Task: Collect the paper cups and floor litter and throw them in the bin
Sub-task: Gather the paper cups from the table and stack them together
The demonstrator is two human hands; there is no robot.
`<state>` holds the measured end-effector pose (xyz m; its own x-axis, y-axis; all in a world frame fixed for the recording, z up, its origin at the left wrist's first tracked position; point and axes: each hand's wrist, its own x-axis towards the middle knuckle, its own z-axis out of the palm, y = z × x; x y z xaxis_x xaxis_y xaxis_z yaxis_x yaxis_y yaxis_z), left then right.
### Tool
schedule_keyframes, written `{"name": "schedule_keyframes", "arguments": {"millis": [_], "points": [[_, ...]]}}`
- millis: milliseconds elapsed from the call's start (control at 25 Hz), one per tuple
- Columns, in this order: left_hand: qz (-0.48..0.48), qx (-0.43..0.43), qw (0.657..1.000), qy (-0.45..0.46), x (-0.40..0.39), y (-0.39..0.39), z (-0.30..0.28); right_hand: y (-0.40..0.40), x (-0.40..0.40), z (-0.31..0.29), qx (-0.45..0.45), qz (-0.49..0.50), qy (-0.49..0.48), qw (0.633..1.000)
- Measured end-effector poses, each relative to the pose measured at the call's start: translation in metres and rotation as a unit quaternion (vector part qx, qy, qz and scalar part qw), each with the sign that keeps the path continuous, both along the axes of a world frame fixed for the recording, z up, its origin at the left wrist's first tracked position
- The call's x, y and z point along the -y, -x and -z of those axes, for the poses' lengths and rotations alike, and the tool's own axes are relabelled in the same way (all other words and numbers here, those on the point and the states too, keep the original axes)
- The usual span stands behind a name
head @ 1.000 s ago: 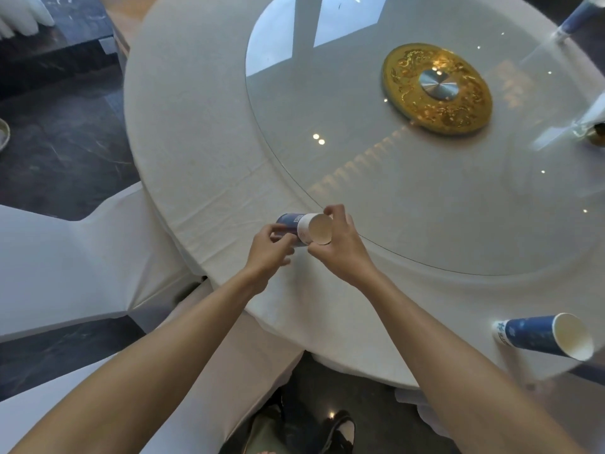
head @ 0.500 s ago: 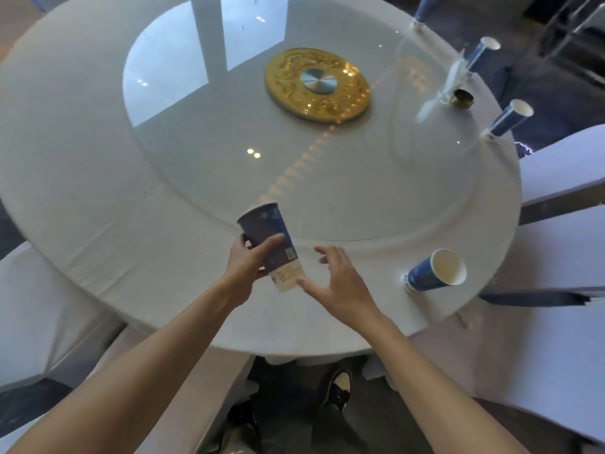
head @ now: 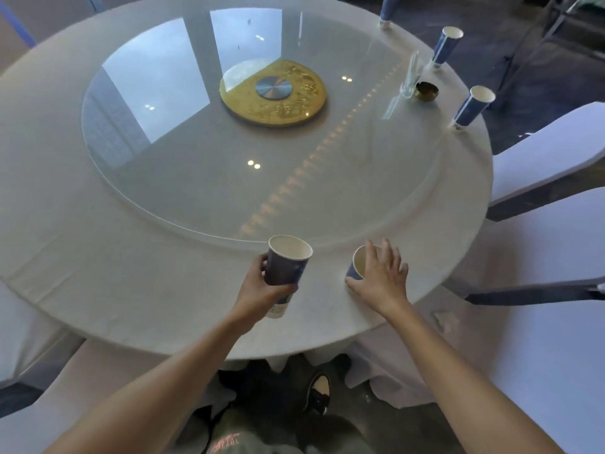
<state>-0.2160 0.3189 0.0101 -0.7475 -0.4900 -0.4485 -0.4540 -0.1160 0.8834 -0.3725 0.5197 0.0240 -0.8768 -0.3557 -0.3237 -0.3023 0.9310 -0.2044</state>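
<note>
Nearest, the left hand (head: 262,290) has its grip wrapped around a blue paper cup (head: 285,273), thumb on one side and fingers curled round the lower wall, holding it upright and raised just above the counter (head: 98,257), its white mouth open to the camera. Just to its right, the right hand (head: 381,278) lies over a second blue cup (head: 355,267) near the counter's front edge; its grip is spread, fingers fanned across the cup's rim and thumb touching the cloth beside the base (whether the fingers have actually closed on the cup I cannot tell). That cup seems tilted, its mouth turned toward the left hand.

Beyond the hands, a large glass turntable (head: 196,165) covers the middle of the white-clothed counter, with a round gold disc (head: 273,93) at its centre.

At the far right rim, three more blue paper cups stand well apart: one (head: 473,108) by the edge, another (head: 446,45) farther back, and a third (head: 388,9) cut off by the top of the view. Between the first two sits a small dark metal bowl (head: 426,91), next to something clear and glassy. White-covered chairs (head: 540,152) ring the counter.
</note>
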Motion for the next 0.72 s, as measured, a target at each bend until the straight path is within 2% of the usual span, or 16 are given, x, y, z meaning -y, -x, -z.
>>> {"name": "schedule_keyframes", "arguments": {"millis": [120, 320, 520, 640, 720], "points": [[0.025, 0.022, 0.999, 0.028, -0.021, -0.005, 0.004, 0.01, -0.01, 0.009, -0.002, -0.032, 0.03, 0.999], [0.119, 0.074, 0.985, 0.096, -0.032, 0.001, 0.008, 0.023, -0.019, -0.012, 0.037, 0.058, 0.115, 0.991], [0.24, 0.1, 0.953, 0.154, -0.049, 0.034, 0.022, 0.033, -0.067, -0.059, -0.012, 0.192, 0.31, 0.931], [0.29, 0.085, 0.941, 0.151, -0.077, 0.06, 0.027, 0.035, -0.101, -0.075, -0.011, 0.209, 0.343, 0.916], [0.303, 0.058, 0.942, 0.132, -0.097, 0.075, 0.033, 0.03, -0.121, -0.076, 0.018, 0.198, 0.337, 0.92]]}}
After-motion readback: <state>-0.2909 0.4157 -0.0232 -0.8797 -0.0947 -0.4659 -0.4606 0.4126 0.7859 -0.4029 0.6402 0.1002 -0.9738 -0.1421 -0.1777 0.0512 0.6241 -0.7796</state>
